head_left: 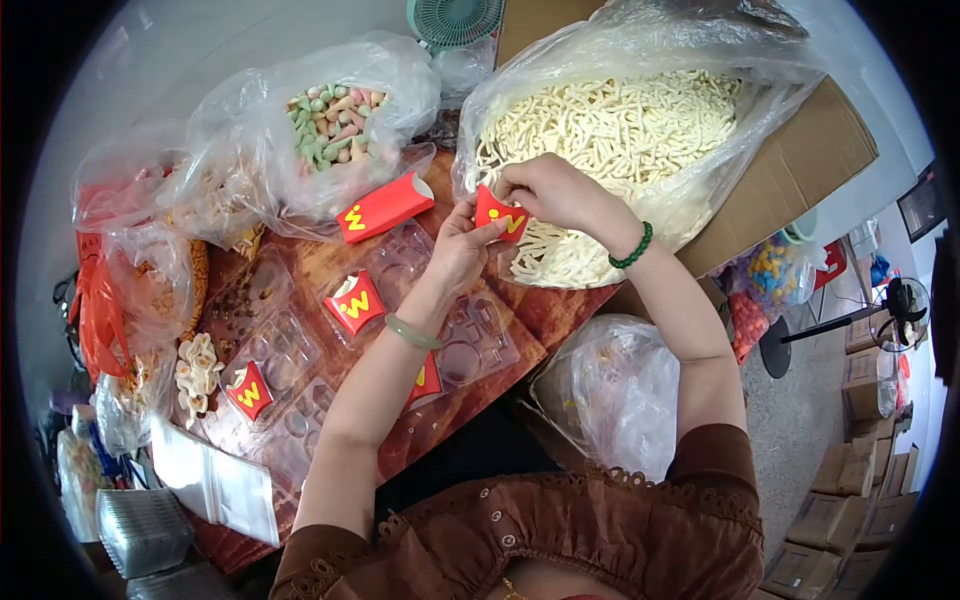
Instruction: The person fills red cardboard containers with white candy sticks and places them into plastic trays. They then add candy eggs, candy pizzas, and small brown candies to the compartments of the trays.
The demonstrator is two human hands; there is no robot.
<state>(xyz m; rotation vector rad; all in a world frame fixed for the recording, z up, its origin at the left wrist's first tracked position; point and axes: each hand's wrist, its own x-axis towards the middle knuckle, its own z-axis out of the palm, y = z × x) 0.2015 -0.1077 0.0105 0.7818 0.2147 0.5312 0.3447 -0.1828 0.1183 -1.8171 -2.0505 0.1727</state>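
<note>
My left hand [462, 245] grips a small red french fry carton [500, 216] with a yellow mark on its front. My right hand [555, 188], a green bead bracelet at its wrist, has its fingers closed at the carton's upper edge; whatever they pinch is hidden. Just beyond both hands lies a heap of pale fry-shaped sticks [620, 120] in a large clear plastic bag [570, 55]. Similar red cartons stand on clear moulded trays: one filled carton [353, 302] left of my left forearm, another [250, 390] farther left, and a third [425, 380] partly behind that forearm.
A stack of flat red cartons [385, 207] lies left of my hands. Behind it sits a bag of pastel cone-shaped pieces [335, 125]. Cream swirl-shaped pieces [198, 372] lie at the left. A cardboard box [800, 165] supports the large bag. Plastic containers [145, 530] are stacked lower left.
</note>
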